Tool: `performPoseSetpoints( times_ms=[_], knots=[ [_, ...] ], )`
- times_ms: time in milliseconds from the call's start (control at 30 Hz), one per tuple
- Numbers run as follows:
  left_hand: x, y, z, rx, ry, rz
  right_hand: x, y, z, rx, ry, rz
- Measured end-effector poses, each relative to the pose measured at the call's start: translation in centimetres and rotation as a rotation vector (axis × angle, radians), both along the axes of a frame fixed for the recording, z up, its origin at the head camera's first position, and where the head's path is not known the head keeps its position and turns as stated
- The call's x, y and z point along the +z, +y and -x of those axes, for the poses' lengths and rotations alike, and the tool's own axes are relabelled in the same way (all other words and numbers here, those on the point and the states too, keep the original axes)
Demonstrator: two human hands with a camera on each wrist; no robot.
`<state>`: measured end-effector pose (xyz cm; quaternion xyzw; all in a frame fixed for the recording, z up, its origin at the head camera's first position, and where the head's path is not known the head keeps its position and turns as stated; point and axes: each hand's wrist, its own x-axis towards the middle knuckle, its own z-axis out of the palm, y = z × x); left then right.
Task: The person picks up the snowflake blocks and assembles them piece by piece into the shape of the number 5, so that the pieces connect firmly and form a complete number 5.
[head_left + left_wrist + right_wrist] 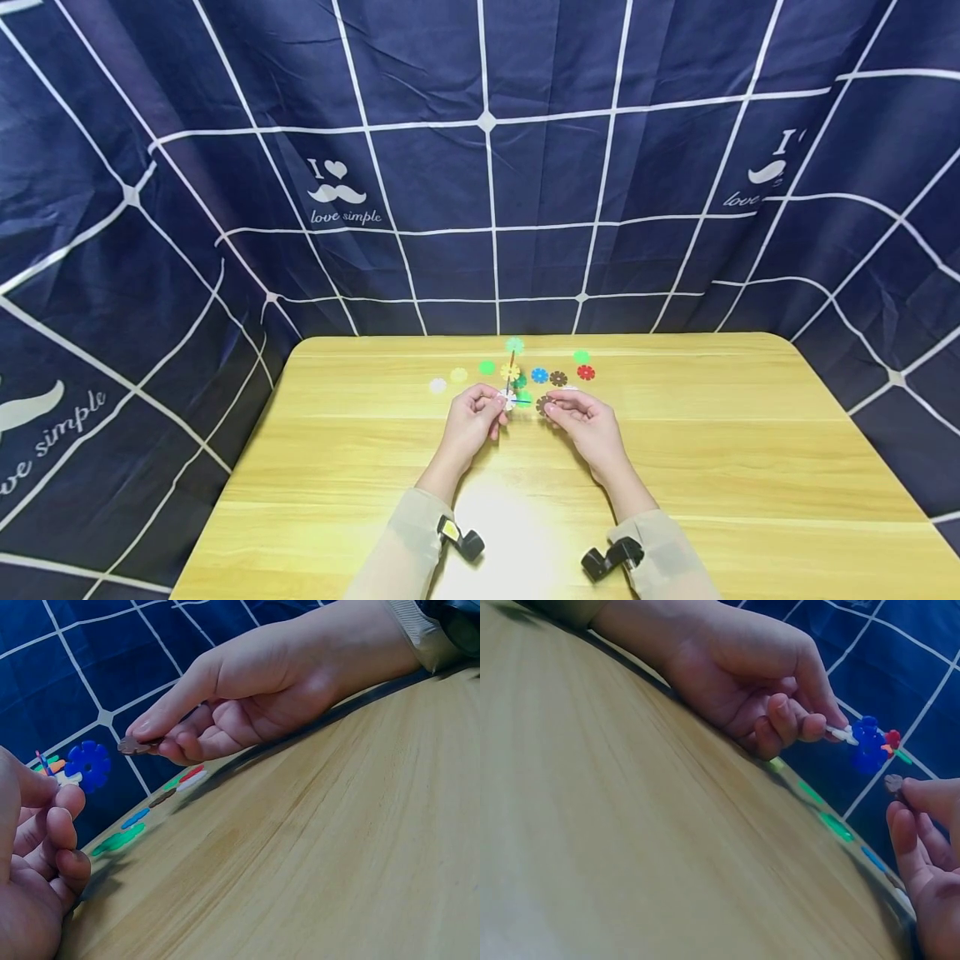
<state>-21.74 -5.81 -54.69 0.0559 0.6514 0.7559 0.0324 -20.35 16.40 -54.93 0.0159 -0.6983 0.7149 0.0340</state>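
Note:
My left hand (471,419) pinches a white notched snowflake disc (509,401) between thumb and fingers. A blue disc (88,766) is joined to the white one at its edge, and red, orange and green pieces show beyond it in the right wrist view. This joined group is held above the wooden table. Across from it, my right hand (588,423) pinches a brown snowflake disc (543,406) by its edge. A small gap separates the brown disc from the joined pieces. Fingertips cover part of both held discs.
Loose discs lie on the table (360,467) beyond the hands: white (437,386), pale yellow (458,375), green (487,367), blue (539,376), brown (558,378), red (586,372) and others. A dark blue checked curtain (420,183) stands behind the table's far edge and around the sides.

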Motion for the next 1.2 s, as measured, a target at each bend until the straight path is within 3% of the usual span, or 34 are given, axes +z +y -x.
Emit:
performPoseSetpoints(
  times_ms=[300,1200],
  knots=[
    [0.13,0.05,-0.04,0.000,0.000,0.007,0.25,-0.35,-0.18,0.018,-0.003,0.042],
    [-0.09,0.12,0.00,-0.022,0.024,0.025,0.15,-0.63,-0.25,0.021,0.020,0.018]
  ],
)
